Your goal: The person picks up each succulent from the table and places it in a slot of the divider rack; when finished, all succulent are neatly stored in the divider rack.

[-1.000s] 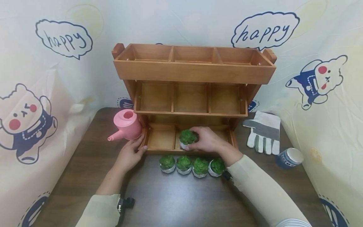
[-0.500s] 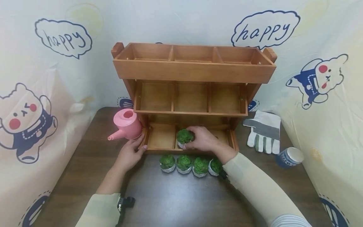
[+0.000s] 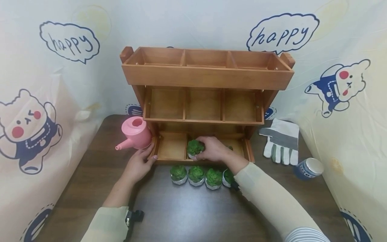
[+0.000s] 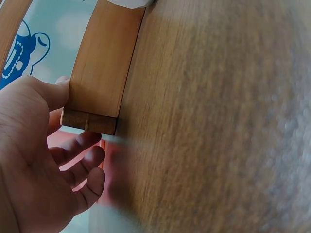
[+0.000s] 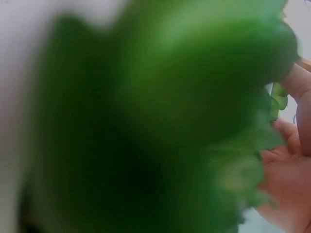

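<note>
My right hand (image 3: 213,149) holds a small potted succulent (image 3: 195,148) by its white pot, between thumb and fingers. The pot is at the left side of the middle compartment in the bottom tier of a wooden three-tier plant stand (image 3: 207,76). In the right wrist view, blurred green leaves (image 5: 160,97) cover most of the picture. My left hand (image 3: 139,164) grips the bottom tier's left front corner, thumb on the front board (image 4: 102,63) and fingers round its end. Several more potted succulents (image 3: 196,174) stand in a row before the stand, the rightmost partly behind my right wrist.
A pink watering can (image 3: 136,132) stands left of the stand, close to my left fingers. To the right lie a grey-and-white work glove (image 3: 281,141) and a blue can (image 3: 308,168). Some green (image 3: 230,148) shows in the bottom right compartment, mostly hidden by my right arm.
My right hand has shifted slightly left with the succulent, toward the left divider of the middle compartment. Green in the right compartment has come into view. The left hand has stayed in place.
</note>
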A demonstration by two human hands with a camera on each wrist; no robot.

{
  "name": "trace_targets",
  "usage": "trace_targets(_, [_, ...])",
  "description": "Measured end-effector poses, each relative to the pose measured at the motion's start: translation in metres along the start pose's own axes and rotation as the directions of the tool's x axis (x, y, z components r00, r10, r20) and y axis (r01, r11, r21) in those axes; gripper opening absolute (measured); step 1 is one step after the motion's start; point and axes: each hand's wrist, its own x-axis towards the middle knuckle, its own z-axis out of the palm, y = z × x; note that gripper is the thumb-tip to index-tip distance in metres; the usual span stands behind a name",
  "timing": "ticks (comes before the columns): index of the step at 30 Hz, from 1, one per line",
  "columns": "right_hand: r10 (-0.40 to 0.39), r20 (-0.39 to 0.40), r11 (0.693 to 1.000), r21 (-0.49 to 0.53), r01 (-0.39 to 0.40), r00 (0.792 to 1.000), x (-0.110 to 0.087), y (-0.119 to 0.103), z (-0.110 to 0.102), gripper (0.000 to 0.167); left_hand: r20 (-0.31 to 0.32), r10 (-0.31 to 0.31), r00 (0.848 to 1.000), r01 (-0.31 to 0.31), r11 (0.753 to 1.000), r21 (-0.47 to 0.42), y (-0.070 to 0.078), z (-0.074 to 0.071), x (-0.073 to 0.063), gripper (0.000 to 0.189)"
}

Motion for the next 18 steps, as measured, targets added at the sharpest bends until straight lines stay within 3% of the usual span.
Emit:
trace_targets(11, [0.030,0.076,0.999,-0.037,-0.027,0.997,0.0023,0.0026,0.0076,0.083,-0.008,-0.002,1.000,0.002,1.000,-0.009,-0.0011,0.0023,-0.0008,0.073])
trace_targets(18, [0.023,0.079,0.998,-0.052,-0.019,0.997,0.0027,0.0044,0.0056,0.080,-0.018,-0.001,1.000,0.001,1.000,0.002,-0.0027,0.0032,0.0013,0.073])
